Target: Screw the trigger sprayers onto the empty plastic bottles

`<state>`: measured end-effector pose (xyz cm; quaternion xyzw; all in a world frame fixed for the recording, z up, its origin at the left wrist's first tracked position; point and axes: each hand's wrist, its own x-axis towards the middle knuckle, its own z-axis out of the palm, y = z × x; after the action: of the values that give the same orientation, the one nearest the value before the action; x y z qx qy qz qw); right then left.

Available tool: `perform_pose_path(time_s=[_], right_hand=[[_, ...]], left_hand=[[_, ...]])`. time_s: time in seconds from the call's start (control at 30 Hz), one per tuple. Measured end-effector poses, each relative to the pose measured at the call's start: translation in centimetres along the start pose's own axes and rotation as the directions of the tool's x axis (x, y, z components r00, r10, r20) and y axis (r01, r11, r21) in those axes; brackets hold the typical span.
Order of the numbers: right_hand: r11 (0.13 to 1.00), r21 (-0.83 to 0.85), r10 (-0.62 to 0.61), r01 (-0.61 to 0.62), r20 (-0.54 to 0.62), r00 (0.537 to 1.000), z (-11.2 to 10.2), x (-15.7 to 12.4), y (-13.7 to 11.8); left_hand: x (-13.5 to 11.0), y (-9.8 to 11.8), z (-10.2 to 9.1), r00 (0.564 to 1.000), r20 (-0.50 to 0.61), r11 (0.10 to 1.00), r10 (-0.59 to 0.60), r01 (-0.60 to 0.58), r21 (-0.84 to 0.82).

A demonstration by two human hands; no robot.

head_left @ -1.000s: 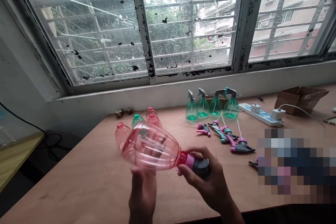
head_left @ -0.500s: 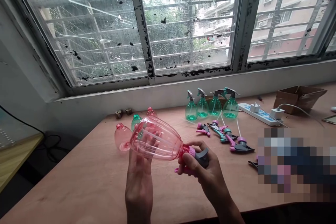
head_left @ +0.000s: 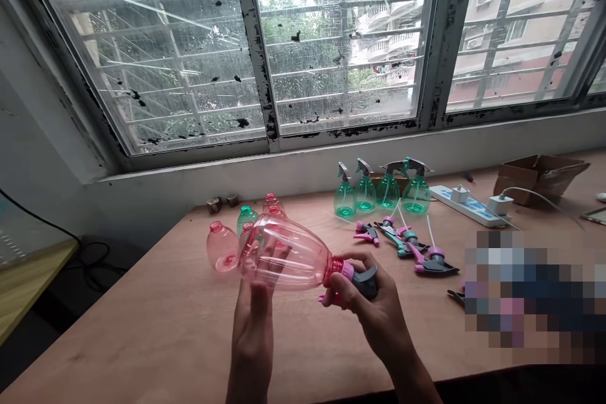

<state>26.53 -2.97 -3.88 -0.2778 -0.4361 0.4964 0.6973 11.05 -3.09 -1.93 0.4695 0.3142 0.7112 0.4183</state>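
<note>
A clear pink spray bottle (head_left: 293,259) lies nearly sideways in the air above the table, its neck pointing right. My left hand (head_left: 258,287) grips its base end from below and behind, the fingers showing through the plastic. At the neck, my right hand (head_left: 364,290) is closed around the pink-collared grey spray head (head_left: 363,279), thumb near the collar. Behind the bottle stand several open-necked bottles without heads: a pink bottle (head_left: 221,247), a green bottle (head_left: 245,218) and others partly hidden.
Several green spray bottles (head_left: 344,201) with heads stand by the wall. Loose spray heads (head_left: 435,262) lie on the table (head_left: 180,341) at the right. Beyond them are a white power strip (head_left: 468,207) and a cardboard box (head_left: 534,183). A blurred patch covers the right edge.
The bottle has turned slightly about its length and shifted a little right. My left hand has rolled around its base, and the pink trigger has turned under my right hand.
</note>
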Motion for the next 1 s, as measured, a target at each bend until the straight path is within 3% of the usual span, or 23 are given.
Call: perform_pose_path(time_s=[0.07, 0.2, 0.33, 0.47, 0.6, 0.7, 0.83, 0.9, 1.0], right_hand=[[1.0, 0.01, -0.026, 0.026, 0.028, 0.999, -0.2, 0.1, 0.3], [0.98, -0.104, -0.162, 0.172, 0.101, 0.982, -0.7, -0.4, 1.4], [0.863, -0.288, -0.381, 0.415, 0.167, 0.909, -0.9, -0.8, 1.8], [0.828, -0.323, -0.424, 0.457, 0.172, 0.889, -0.9, -0.6, 1.8], [0.875, -0.306, -0.346, 0.375, 0.145, 0.927, -1.0, -0.4, 1.6], [0.971, -0.176, -0.144, 0.164, 0.117, 0.983, -0.9, -0.1, 1.1], [0.997, 0.0, 0.076, -0.076, 0.056, 0.996, -0.5, 0.4, 0.2], [0.993, 0.027, 0.115, -0.115, 0.02, 0.993, -0.4, 0.4, 0.0], [1.0, 0.006, 0.016, -0.016, 0.023, 1.0, -0.6, 0.3, 0.3]], left_hand=[[0.1, -0.5, -0.1, 1.0, 0.003, 1.0, 0.016, -0.016, 0.001], [0.3, -1.1, 0.5, 0.989, -0.106, 0.993, 0.101, -0.108, -0.057], [0.4, -0.7, 1.0, 0.967, -0.182, 0.975, 0.179, -0.198, -0.096], [0.4, -0.5, 0.6, 0.967, -0.162, 0.977, 0.196, -0.206, -0.054], [0.3, -0.3, 0.6, 0.973, -0.195, 0.991, 0.125, -0.132, -0.023], [0.1, 0.2, 0.8, 0.989, -0.118, 0.996, 0.091, -0.092, -0.005], [0.1, 0.2, 0.5, 0.998, -0.005, 0.998, 0.061, -0.061, 0.029], [0.2, 0.0, 0.2, 0.998, 0.035, 0.998, 0.057, -0.058, 0.012], [0.3, -0.5, -0.2, 0.998, 0.011, 0.996, 0.066, -0.065, -0.065]])
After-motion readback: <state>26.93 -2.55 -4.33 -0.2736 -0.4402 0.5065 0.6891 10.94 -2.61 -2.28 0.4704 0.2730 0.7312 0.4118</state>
